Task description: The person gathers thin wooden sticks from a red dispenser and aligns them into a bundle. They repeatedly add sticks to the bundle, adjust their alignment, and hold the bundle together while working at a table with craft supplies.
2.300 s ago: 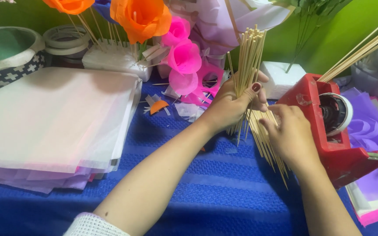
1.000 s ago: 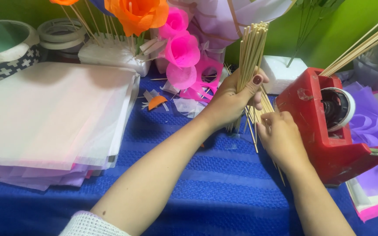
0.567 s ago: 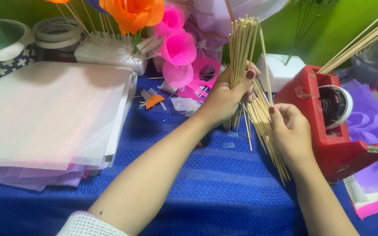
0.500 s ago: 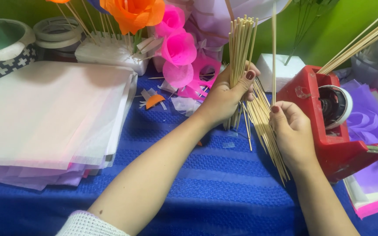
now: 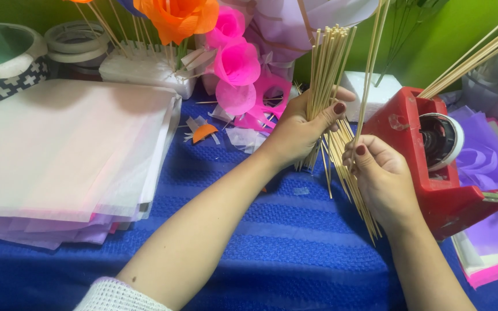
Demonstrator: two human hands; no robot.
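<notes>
My left hand [image 5: 298,129] grips an upright bundle of thin wooden skewers [image 5: 328,63], their lower ends resting on the blue cloth [image 5: 283,242]. My right hand [image 5: 378,175] pinches a single skewer [image 5: 370,69] that stands nearly upright beside the bundle. More loose skewers [image 5: 350,178] lie flat on the cloth under my right hand.
A red tape dispenser [image 5: 442,155] sits right of my hands, purple paper sheets [image 5: 491,173] beyond it. A stack of pale tissue paper [image 5: 59,150] lies at left. Paper flowers in orange [image 5: 177,17] and pink [image 5: 237,63] stand on sticks behind, by tape rolls [image 5: 76,40].
My left hand stood the skewer bundle more upright. My right hand picked one skewer from the flat pile and raised it beside the bundle.
</notes>
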